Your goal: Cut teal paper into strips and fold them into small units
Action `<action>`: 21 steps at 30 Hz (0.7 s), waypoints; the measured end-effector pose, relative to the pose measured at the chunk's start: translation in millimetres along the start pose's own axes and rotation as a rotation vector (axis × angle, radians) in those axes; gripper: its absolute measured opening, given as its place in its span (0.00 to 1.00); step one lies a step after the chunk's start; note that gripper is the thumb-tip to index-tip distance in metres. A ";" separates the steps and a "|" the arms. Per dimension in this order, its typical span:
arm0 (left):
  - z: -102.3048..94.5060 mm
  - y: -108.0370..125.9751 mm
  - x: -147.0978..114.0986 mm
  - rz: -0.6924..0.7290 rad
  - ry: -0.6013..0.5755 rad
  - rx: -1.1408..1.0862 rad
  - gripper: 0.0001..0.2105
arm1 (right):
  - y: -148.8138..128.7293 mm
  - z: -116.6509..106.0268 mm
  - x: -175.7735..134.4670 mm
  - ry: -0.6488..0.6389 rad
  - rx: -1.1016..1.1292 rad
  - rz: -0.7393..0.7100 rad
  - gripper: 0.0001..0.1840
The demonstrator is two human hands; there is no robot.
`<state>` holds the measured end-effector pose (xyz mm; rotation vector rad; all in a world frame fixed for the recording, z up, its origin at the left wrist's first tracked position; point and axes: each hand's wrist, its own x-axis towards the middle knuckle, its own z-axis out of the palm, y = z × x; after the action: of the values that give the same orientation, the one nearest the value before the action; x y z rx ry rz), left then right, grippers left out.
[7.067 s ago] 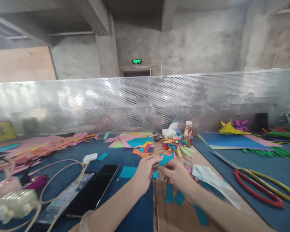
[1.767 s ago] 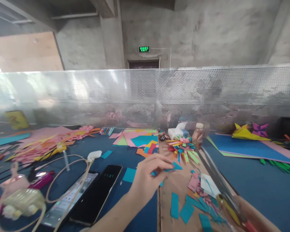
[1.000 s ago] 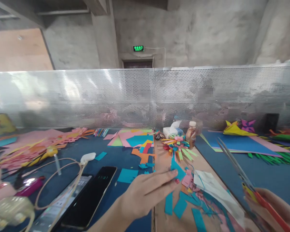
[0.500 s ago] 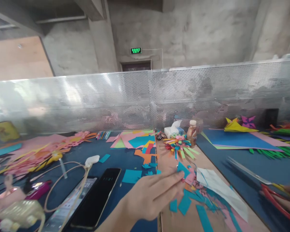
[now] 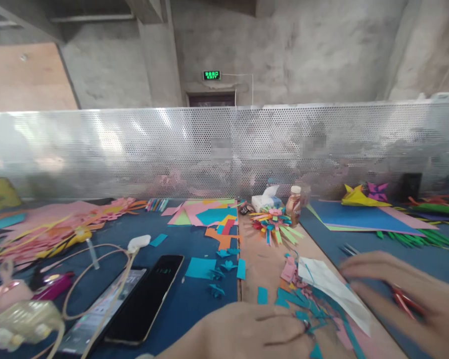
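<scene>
Fingers of the left hand (image 5: pixel 252 329) are low over the near part of the brown board (image 5: pixel 252 274), stretched to the right and with only little space between them; whether they hold some scrap underneath, one cannot tell. Half a second ago a blue paper piece was at their tips; now it is not seen there, and the hand has come nearer to the person. The right hand (image 5: pixel 400 286), which was at the handle before, is now spread and blurred above the scissors (image 5: pixel 404 302) on the right desk (image 5: pixel 443 264). Its thumb is apart from the other fingers, so the scissors seem let go, although light contact is possible. This suggests a pause in the paper work. Small folded blue shapes (image 5: pixel 217 290) lie on the left, beside the edge of the board.

As for room, white paper (image 5: pixel 333 284) lies between both hands and reaches the board's right edge. The black phone (image 5: pixel 149 299) is at left, near the forearm. The bottle (image 5: pixel 294 205) stands far off, well apart from both hands.
</scene>
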<state>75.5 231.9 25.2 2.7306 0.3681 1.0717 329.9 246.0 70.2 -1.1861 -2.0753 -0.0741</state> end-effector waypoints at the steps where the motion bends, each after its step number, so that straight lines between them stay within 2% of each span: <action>1: 2.8 -1.1 -0.1 -0.029 0.018 -0.012 0.16 | -22.3 7.3 2.3 -0.079 0.029 -0.134 0.08; 3: 9.2 -3.9 -1.0 -0.074 0.041 -0.012 0.11 | -57.8 21.4 5.9 -0.201 0.046 -0.329 0.10; 4: 12.6 -5.5 -1.7 -0.090 0.046 -0.007 0.10 | -70.3 27.2 7.8 -0.221 0.066 -0.414 0.09; 7: 20.8 -10.4 -4.7 -0.186 0.082 0.028 0.11 | -89.4 38.0 14.4 -0.273 0.097 -0.353 0.08; 10: 24.1 -14.1 -8.4 -0.303 0.111 0.099 0.11 | -92.5 42.5 19.7 -0.273 0.171 -0.278 0.08; 12: 23.7 -14.9 -11.3 -0.327 0.102 0.123 0.10 | -92.3 44.5 20.5 -0.242 0.169 -0.290 0.10; 17: 20.1 -14.1 -15.6 -0.250 0.039 0.134 0.09 | -92.5 46.9 15.3 -0.154 0.096 -0.424 0.10; 21: 18.2 -16.9 -11.6 -0.122 -0.014 0.155 0.08 | -82.0 48.4 19.9 -0.072 0.154 -0.414 0.11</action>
<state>77.1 243.2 0.3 2.8037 0.6323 1.0321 233.6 232.1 71.1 -0.6639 -2.3162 -0.0645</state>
